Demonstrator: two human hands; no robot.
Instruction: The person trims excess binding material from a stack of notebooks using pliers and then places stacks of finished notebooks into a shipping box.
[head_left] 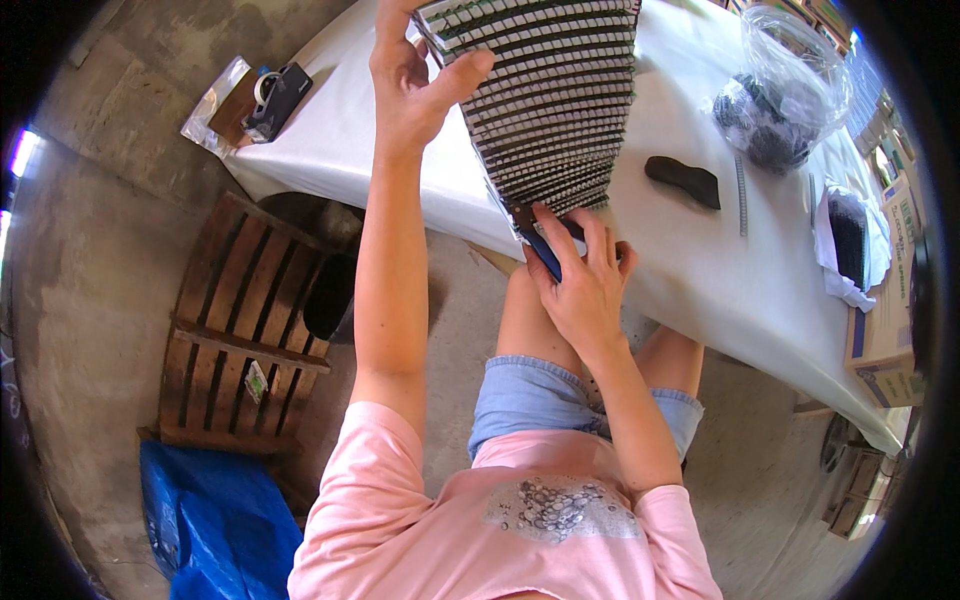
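My left hand (420, 95) grips the far left edge of a long panel (550, 95), thumb on its face and the other fingers partly hidden. Rows of dark strips and small white blocks cover the panel, which is tilted up over the table's near edge. At the panel's near, narrower-looking end, my right hand (585, 290) is closed around a plier-like hand tool (540, 250) with dark blue handles. The tool's dark head meets the panel's lower left corner; its exact kind is unclear.
On the white-covered table (680, 255) lie a black curved object (683, 182), a thin strip (741, 197) and a clear bag (775, 110) of dark bundles. A tape dispenser (280, 103) sits far left. Cardboard boxes (885, 300) stand right; a wooden slatted pallet (245, 325) and blue tarp (215, 515) lie left.
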